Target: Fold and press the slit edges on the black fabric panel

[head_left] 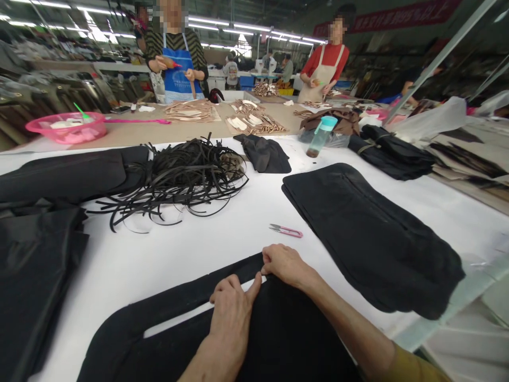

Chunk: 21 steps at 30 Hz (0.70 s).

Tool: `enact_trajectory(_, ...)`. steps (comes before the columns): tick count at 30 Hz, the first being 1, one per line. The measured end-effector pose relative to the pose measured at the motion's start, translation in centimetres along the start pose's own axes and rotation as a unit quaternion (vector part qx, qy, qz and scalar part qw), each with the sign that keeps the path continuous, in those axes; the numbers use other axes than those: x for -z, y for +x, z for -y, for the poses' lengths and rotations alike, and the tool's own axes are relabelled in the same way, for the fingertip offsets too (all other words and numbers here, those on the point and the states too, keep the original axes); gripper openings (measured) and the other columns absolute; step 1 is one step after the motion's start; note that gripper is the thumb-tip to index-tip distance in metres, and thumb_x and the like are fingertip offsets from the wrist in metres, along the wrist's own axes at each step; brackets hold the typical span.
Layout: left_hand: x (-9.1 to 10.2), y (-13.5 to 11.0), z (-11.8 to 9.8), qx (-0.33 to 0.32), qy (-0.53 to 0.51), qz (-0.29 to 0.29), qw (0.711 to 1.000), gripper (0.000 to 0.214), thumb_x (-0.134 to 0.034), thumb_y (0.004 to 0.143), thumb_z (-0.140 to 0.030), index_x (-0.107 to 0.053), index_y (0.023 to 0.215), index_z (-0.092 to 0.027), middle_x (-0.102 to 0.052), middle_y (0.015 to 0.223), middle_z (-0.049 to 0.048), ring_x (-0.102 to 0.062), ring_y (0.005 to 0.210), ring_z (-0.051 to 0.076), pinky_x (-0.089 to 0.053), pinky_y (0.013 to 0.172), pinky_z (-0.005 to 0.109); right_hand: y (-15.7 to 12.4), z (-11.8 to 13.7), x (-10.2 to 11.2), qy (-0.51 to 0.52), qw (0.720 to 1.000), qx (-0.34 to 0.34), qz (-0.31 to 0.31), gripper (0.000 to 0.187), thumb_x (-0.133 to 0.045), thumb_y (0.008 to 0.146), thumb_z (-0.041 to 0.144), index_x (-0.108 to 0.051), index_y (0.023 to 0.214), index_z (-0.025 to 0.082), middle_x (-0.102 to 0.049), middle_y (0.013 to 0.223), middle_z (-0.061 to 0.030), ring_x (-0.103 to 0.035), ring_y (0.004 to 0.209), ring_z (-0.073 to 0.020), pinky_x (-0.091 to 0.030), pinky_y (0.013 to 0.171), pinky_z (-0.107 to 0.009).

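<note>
- One black panel [115, 339], white strip [178, 320] showing; looks part-done, remainder unclear.
- Left hand [233, 313] presses across strip, ungripped.
- Right hand [284, 262] pinches panel at strip's end.

Factory wkshop: ppl [151, 40] in aprons [175, 79] at counter [137, 129] w/ piles of cut pcs [191, 111], strip lights [209, 21] o'head, red banner [401, 20].
</note>
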<state>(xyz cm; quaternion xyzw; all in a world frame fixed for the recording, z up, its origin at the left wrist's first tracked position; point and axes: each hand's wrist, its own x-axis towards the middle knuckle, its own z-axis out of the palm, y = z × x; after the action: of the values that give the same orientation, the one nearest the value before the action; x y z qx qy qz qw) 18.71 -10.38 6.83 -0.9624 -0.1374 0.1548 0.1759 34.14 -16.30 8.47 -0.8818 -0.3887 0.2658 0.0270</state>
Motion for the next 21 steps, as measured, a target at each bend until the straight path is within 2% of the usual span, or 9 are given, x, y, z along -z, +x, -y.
enact_trajectory(3, 0.0, -0.4, 0.6, -0.009, -0.036, -0.030, 0.999, 0.065, -0.037, 0.084, -0.005, -0.026, 0.135, -0.043, -0.059, 0.085, 0.0084, -0.060, 0.071, 0.026, -0.044, 0.053, 0.032, -0.5, 0.3, 0.1, -0.028, 1.000, -0.008, -0.010, 0.016, -0.066, 0.068, 0.030, -0.067, 0.079, 0.019, -0.068, 0.081, -0.0069, -0.061, 0.078, -0.0222, -0.032, 0.057, -0.027)
enact_trajectory(6, -0.9, -1.3, 1.9, -0.022, -0.102, -0.074, 0.992, 0.063, -0.038, 0.080, -0.001, -0.035, 0.134, -0.035, -0.059, 0.094, 0.0074, -0.058, 0.081, 0.024, -0.048, 0.064, 0.034, -0.9, 0.4, 0.0, -0.049, 0.999, -0.011, -0.021, 0.019, -0.064, 0.071, 0.033, -0.067, 0.081, 0.017, -0.068, 0.083, -0.0104, -0.062, 0.080, -0.0257, -0.034, 0.060, -0.029)
enact_trajectory(9, -3.0, -2.8, 3.7, -0.014, -0.122, -0.102, 0.987, 0.065, -0.035, 0.075, 0.005, -0.042, 0.131, -0.027, -0.059, 0.107, 0.0078, -0.056, 0.092, 0.024, -0.049, 0.076, 0.036, -1.1, 0.3, -0.3, -0.058, 0.998, -0.011, -0.033, 0.021, -0.061, 0.074, 0.034, -0.068, 0.080, 0.016, -0.068, 0.085, -0.0124, -0.062, 0.081, -0.0273, -0.035, 0.062, -0.030)
enact_trajectory(12, -6.0, -4.8, 5.5, 0.012, -0.084, -0.132, 0.988, 0.066, -0.034, 0.074, 0.008, -0.044, 0.131, -0.025, -0.058, 0.116, 0.0093, -0.054, 0.101, 0.024, -0.047, 0.085, 0.038, -1.1, 0.4, -0.6, -0.058, 0.997, -0.014, -0.039, 0.020, -0.061, 0.073, 0.033, -0.068, 0.078, 0.016, -0.068, 0.084, -0.0132, -0.062, 0.081, -0.0280, -0.035, 0.063, -0.031)
enact_trajectory(17, -10.2, -8.3, 8.3, 0.055, -0.049, -0.182, 0.980, 0.066, -0.037, 0.074, 0.007, -0.045, 0.130, -0.029, -0.058, 0.120, 0.0074, -0.054, 0.105, 0.024, -0.046, 0.089, 0.038, -0.9, 0.3, -0.8, -0.035, 0.998, -0.024, -0.049, 0.015, -0.062, 0.071, 0.032, -0.066, 0.072, 0.017, -0.067, 0.076, -0.0092, -0.061, 0.076, -0.0247, -0.033, 0.060, -0.029)
enact_trajectory(21, -11.1, -10.1, 10.3, 0.089, -0.066, -0.229, 0.967, 0.068, -0.034, 0.069, 0.012, -0.052, 0.124, -0.023, -0.055, 0.124, 0.0083, -0.052, 0.108, 0.024, -0.046, 0.091, 0.038, -1.4, -0.5, -1.0, 0.002, 0.997, -0.015, -0.071, 0.014, -0.058, 0.075, 0.032, -0.061, 0.068, 0.020, -0.064, 0.071, -0.0011, -0.058, 0.070, -0.0163, -0.033, 0.057, -0.024)
